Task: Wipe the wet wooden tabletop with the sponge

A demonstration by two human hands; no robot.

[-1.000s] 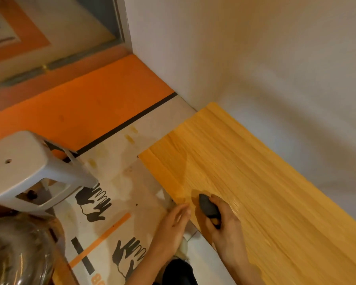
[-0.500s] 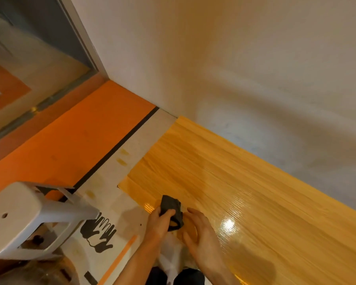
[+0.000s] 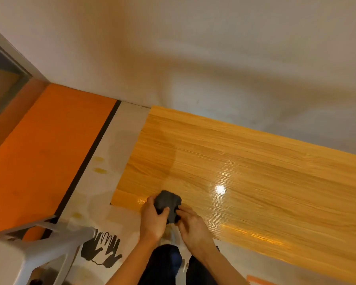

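Observation:
A dark grey sponge [image 3: 167, 201] is held above the near left corner of the wooden tabletop [image 3: 245, 171]. My left hand [image 3: 153, 220] grips the sponge from the left with thumb and fingers curled round it. My right hand [image 3: 193, 225] pinches its lower right edge. The tabletop is yellow-brown with a glossy wet sheen and a bright light spot to the right of the sponge. Its far edge runs along the white wall.
A white plastic stool [image 3: 29, 249] stands at the lower left. The floor has an orange area [image 3: 39, 153], a black stripe and a pale sheet printed with black hand shapes [image 3: 101, 250]. My dark trouser legs [image 3: 169, 264] are below the hands.
The sponge passed from my right hand alone to both hands. The view swung right and up, showing more of the tabletop and its wet sheen.

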